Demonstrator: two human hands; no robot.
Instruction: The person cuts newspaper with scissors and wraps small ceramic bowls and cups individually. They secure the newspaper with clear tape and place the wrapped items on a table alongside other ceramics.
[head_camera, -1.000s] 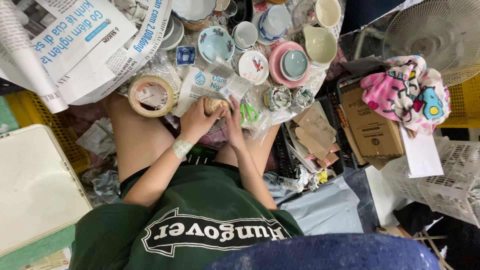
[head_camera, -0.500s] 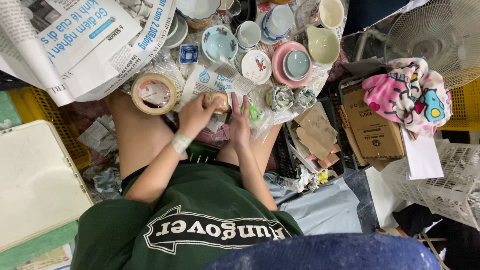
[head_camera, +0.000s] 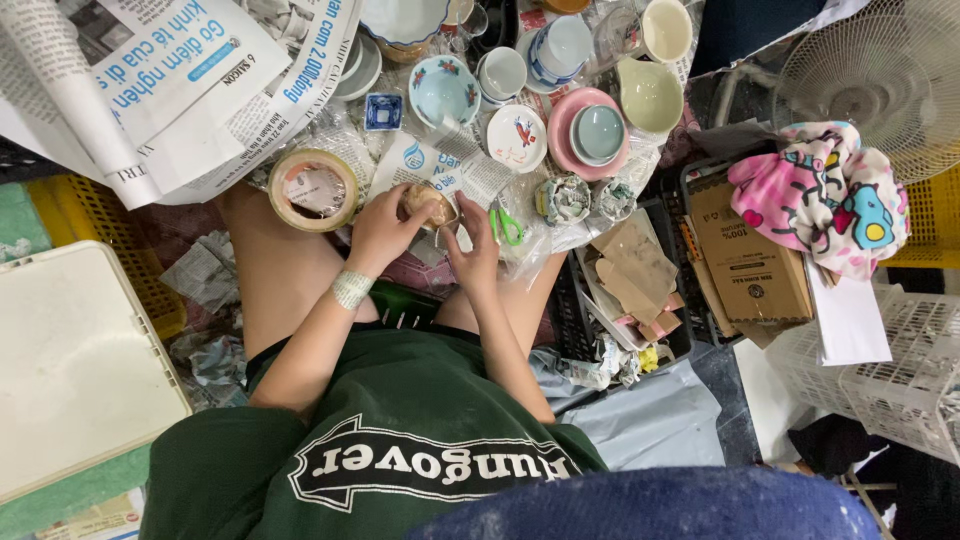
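Both hands meet at a small paper-wrapped object (head_camera: 428, 205): left hand (head_camera: 383, 228) grips it, right hand (head_camera: 473, 247), at its four o'clock, seems half-curled. Tape roll (head_camera: 313, 189) lies at nine o'clock.

Both hands meet at frame centre: left hand (head_camera: 383, 228) grips a small brown object (head_camera: 424, 204). Right hand (head_camera: 473, 248) touches it. Tape roll (head_camera: 313, 189) lies just left.

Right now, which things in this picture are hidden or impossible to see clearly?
- Small wrapped object, head view: the left hand and paper cover it, so its kind is unclear.
- Right hand: palm side is turned away; what it touches cannot be told.
- Green scissors: the blades are under clear plastic.
- Fan: cut off by the right edge.
- Big bowl: cut off by the top edge.
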